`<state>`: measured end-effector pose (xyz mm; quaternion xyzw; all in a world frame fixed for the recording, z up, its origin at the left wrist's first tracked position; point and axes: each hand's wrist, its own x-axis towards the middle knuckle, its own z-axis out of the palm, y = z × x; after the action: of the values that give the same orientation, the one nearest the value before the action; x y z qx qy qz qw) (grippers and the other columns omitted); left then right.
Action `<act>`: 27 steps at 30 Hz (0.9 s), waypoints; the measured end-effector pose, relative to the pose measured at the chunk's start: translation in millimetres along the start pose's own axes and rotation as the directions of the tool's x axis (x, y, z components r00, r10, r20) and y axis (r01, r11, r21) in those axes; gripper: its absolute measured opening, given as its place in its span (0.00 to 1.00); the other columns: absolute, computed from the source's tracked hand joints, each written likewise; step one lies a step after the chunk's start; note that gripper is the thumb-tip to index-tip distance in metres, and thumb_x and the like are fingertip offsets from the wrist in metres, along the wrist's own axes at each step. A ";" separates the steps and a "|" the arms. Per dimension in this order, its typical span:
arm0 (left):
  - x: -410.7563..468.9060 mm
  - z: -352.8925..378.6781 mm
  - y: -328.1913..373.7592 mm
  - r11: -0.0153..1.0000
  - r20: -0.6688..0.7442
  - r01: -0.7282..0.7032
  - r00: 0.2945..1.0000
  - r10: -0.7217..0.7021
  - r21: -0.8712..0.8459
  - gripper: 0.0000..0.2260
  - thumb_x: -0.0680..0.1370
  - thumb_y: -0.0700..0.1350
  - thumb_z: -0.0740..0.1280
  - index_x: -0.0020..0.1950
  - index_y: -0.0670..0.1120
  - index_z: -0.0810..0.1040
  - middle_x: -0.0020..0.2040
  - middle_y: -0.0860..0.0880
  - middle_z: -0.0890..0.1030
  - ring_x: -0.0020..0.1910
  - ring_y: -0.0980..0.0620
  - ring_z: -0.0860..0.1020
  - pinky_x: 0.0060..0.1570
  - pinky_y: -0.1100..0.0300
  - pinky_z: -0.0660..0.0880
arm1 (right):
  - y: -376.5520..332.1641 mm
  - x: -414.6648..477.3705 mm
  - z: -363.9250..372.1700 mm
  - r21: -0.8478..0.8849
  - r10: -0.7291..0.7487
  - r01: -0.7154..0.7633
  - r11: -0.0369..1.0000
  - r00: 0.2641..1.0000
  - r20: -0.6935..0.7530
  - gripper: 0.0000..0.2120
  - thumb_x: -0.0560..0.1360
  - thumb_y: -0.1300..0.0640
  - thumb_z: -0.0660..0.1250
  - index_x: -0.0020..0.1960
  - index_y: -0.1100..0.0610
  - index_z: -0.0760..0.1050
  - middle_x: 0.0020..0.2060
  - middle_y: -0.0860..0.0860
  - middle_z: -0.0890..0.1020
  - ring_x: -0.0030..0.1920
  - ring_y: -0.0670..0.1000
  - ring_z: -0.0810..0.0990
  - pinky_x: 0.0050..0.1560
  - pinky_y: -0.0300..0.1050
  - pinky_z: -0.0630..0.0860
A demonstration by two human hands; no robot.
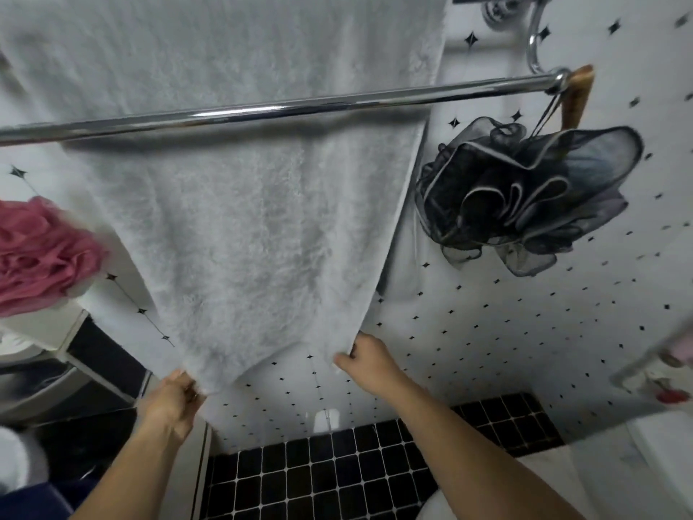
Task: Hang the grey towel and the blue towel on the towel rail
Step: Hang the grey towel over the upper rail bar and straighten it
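Left hand (170, 401) first: from the head cam, it's got its fingers curled round the bottom left corner of the grey towel (240, 227), bunching the fabric a bit in the grip. Right hand (365, 360) is doing the same job on the other side, thumb and fingers pinching the bottom right corner with just a small bit of the edge caught between them. So both hands sit right at the towel's lower hem, one at each corner, and the hem sags into a rounded dip between them. Both forearms come up from the bottom of the frame.

The towel itself hangs flat and wide above the hands and runs up out of the top of the shot, so I can't tell what its upper end is draped on. The chrome towel rail (262, 110) cuts across in front of it in the upper part of the view, and the towel passes on the wall side of that bar.

Other stuff: a black mesh bath pouf (525, 197) dangles by a cord from the right end of the rail, just beside the towel's right edge. A pink pouf (37, 257) sits off at the left edge. White wall tiles (525, 350) with little black diamonds are behind everything, and black floor tiles (337, 482) are down below. There's a dark blue patch (33, 501) in the bottom left corner, can't tell what it is.
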<state>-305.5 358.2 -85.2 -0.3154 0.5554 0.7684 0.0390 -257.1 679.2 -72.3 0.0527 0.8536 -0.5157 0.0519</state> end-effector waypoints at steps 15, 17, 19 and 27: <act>-28.1 -12.4 47.0 0.998 0.020 0.062 0.998 -0.062 -0.003 0.12 0.82 0.42 0.61 0.64 0.44 0.76 0.56 0.46 0.82 0.54 0.48 0.79 0.39 0.55 0.83 | -16.6 61.1 -36.5 0.295 0.108 -0.046 0.954 0.975 -0.197 0.08 0.72 0.60 0.73 0.51 0.61 0.83 0.74 0.49 0.59 0.71 0.52 0.62 0.69 0.44 0.63; -30.3 -14.4 49.0 0.993 0.028 0.121 0.992 -0.121 0.014 0.08 0.82 0.42 0.61 0.57 0.45 0.79 0.47 0.47 0.84 0.45 0.49 0.81 0.30 0.56 0.82 | -15.3 69.2 -50.7 0.434 0.053 -0.020 0.901 0.996 -0.065 0.09 0.70 0.64 0.74 0.50 0.65 0.83 0.72 0.49 0.65 0.70 0.52 0.69 0.70 0.48 0.67; -31.3 -16.2 48.7 0.983 0.065 0.182 0.981 -0.180 -0.014 0.08 0.82 0.41 0.61 0.53 0.46 0.79 0.41 0.47 0.86 0.37 0.49 0.84 0.30 0.55 0.82 | -13.6 73.7 -56.7 0.455 0.019 -0.043 0.890 0.998 0.057 0.09 0.69 0.64 0.74 0.49 0.65 0.83 0.63 0.54 0.79 0.62 0.55 0.78 0.66 0.50 0.73; -19.9 -14.2 15.7 0.901 0.126 0.160 0.985 -0.119 -0.403 0.44 0.44 0.38 0.83 0.60 0.47 0.78 0.48 0.48 0.85 0.41 0.51 0.79 0.43 0.55 0.80 | 37.2 66.3 -36.9 0.558 0.199 -0.163 0.813 0.980 -0.004 0.06 0.70 0.64 0.72 0.40 0.55 0.86 0.42 0.51 0.87 0.45 0.52 0.86 0.42 0.39 0.79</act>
<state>-289.7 345.5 -64.3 -0.3173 0.3546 0.8779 0.0539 -318.6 731.6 -97.2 0.1625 0.6593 -0.7319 0.0568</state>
